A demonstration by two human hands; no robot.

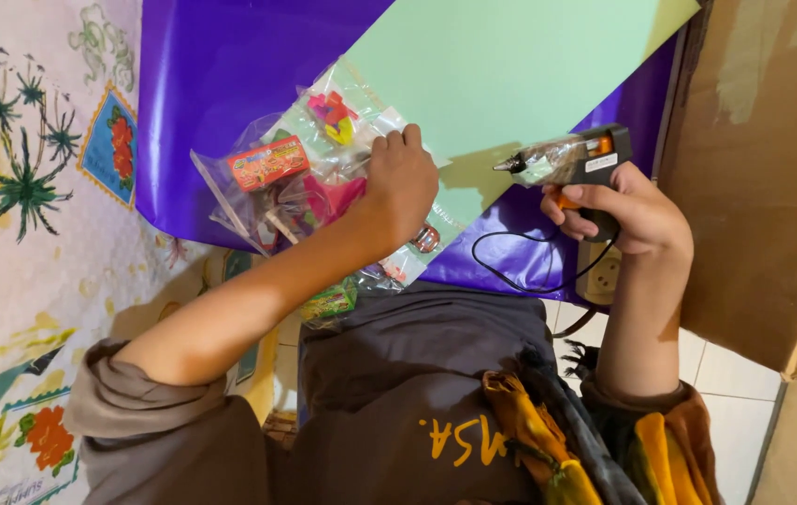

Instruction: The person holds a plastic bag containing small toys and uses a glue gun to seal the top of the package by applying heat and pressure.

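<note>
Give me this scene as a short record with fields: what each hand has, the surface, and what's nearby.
Left hand: left hand pressing on clear plastic packets of colourful small items
Right hand: right hand gripping a black glue gun, nozzle pointing left
Surface: pale green sheet lying over purple sheet
Cord: black cable looping below the gun
Right side: cardboard box
Left side: floral patterned cloth

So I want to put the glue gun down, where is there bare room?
Free: the green sheet above the glue gun, and the purple sheet toward the patterned cloth. Crowded: clear toy packets around the left hand.
</note>
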